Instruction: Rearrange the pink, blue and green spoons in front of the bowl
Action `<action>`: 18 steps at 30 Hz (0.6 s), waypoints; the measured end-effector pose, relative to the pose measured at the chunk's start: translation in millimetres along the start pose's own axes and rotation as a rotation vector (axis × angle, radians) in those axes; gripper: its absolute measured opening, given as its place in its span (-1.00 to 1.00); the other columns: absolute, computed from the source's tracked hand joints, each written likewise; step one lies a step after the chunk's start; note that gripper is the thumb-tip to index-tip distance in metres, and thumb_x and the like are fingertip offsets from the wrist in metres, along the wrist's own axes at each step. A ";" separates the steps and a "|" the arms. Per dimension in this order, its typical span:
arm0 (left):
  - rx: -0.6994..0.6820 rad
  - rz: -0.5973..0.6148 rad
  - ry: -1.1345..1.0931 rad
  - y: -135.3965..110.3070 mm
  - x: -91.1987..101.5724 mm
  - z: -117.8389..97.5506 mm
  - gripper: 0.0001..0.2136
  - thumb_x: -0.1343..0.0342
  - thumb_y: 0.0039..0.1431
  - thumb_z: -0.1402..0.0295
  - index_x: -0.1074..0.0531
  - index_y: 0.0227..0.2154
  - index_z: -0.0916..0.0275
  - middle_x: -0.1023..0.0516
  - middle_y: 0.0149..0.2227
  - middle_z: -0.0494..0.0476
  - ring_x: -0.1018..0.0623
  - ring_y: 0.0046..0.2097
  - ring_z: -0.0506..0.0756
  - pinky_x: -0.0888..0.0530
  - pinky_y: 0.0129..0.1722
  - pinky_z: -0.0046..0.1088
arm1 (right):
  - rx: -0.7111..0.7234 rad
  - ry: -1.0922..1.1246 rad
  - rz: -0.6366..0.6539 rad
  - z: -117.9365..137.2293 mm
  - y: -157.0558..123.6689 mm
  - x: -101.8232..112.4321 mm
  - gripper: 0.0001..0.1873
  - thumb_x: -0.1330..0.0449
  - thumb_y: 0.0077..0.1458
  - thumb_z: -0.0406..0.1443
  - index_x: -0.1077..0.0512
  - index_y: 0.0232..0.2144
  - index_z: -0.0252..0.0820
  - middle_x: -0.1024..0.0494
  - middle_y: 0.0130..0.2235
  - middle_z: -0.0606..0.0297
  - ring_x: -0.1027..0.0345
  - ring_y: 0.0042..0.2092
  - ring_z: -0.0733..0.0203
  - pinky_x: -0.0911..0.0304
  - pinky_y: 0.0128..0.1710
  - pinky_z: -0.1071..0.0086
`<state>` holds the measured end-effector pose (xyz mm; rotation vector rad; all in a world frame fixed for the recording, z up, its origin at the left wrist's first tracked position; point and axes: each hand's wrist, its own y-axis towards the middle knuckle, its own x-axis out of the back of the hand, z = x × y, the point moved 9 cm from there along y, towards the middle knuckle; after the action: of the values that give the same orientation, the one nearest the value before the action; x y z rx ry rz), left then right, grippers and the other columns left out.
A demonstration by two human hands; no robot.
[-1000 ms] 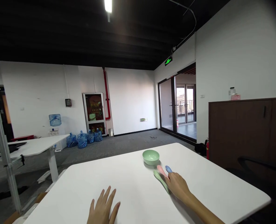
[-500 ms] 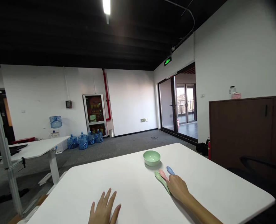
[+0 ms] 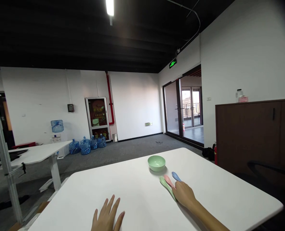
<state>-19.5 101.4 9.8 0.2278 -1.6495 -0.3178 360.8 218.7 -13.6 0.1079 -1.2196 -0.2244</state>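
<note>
My right hand (image 3: 183,194) lies over the handle ends of three plastic spoons, and its fingers hide where they meet. The spoons fan out from under it: a green spoon (image 3: 166,187), a pink spoon (image 3: 168,180) and a blue spoon (image 3: 176,176). Just beyond their bowls stands a pale green bowl (image 3: 156,163), not touched by either hand. My left hand (image 3: 107,215) rests on the white table (image 3: 113,189) near its close edge, fingers spread, holding nothing.
A dark brown cabinet (image 3: 253,134) and a black chair back (image 3: 265,168) stand to the right. At the left are a white desk (image 3: 36,157) and a metal frame post (image 3: 2,150). Blue water jugs (image 3: 85,147) sit on the carpet by the far wall.
The view has rolled and shifted slightly. Both hands, the spoons and the bowl keep their places on the table.
</note>
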 end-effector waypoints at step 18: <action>-0.005 -0.007 -0.003 0.3 -4.6 2.7 -0.51 0.19 0.38 0.11 -0.24 0.32 -0.06 -0.28 0.41 0.09 -0.27 0.41 0.32 -0.34 0.30 0.21 | 0.167 -0.046 0.036 34.0 3.7 -3.9 -0.66 -0.01 0.26 -0.35 -0.51 -0.03 -0.09 -0.53 -0.41 0.22 -0.46 -0.26 0.06 0.09 -0.39 0.35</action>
<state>-21.7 103.4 5.3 0.2300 -1.6506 -0.3276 328.1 224.5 -4.7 0.2268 -1.2843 -0.0933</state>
